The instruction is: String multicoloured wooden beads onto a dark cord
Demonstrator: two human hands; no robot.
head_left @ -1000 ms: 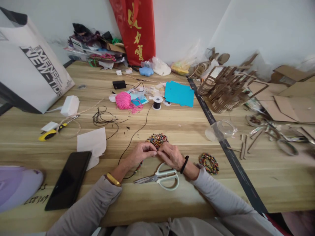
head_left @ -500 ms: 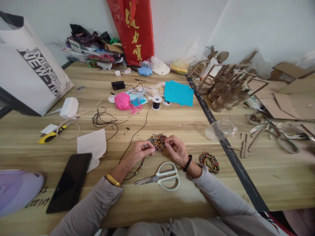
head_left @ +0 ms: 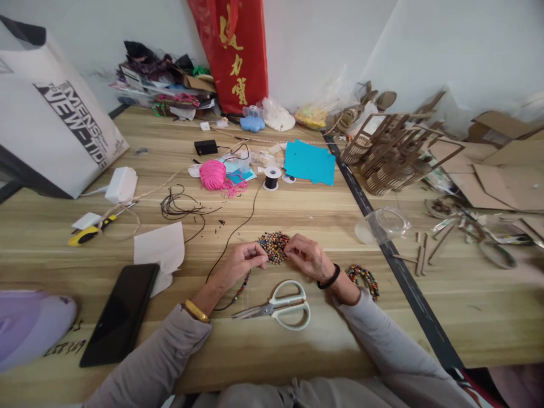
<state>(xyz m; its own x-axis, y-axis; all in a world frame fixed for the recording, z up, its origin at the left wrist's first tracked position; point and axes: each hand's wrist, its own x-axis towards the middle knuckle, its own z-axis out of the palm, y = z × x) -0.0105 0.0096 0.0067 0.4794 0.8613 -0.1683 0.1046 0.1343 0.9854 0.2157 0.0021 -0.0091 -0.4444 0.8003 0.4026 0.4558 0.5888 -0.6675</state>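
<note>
A pile of small multicoloured beads (head_left: 274, 247) lies on the table between my hands. My left hand (head_left: 245, 260) is closed in a pinch at the pile's left side, on the end of a beaded cord. That string of beads (head_left: 241, 288) hangs from under the fingers toward the table. My right hand (head_left: 309, 258) touches the pile's right edge, thumb and fingertips pressed together; whether a bead sits between them is too small to tell. Scissors (head_left: 276, 307) with pale handles lie just below the hands. A coiled bead strand (head_left: 365, 281) rests partly behind my right wrist.
Black cord runs from a spool (head_left: 271, 178) toward my left hand. Pink yarn (head_left: 213, 174), blue sheets (head_left: 310, 162) and loose black cord (head_left: 178, 205) lie farther back. A black phone (head_left: 121, 314), white paper (head_left: 164, 249) and a yellow cutter (head_left: 91, 231) are left; wooden baskets (head_left: 389, 153) stand right.
My right hand has turned slightly and its fingers have drawn together at the pile's edge; its forearm now covers more of the coiled strand. My left hand has stayed in place.
</note>
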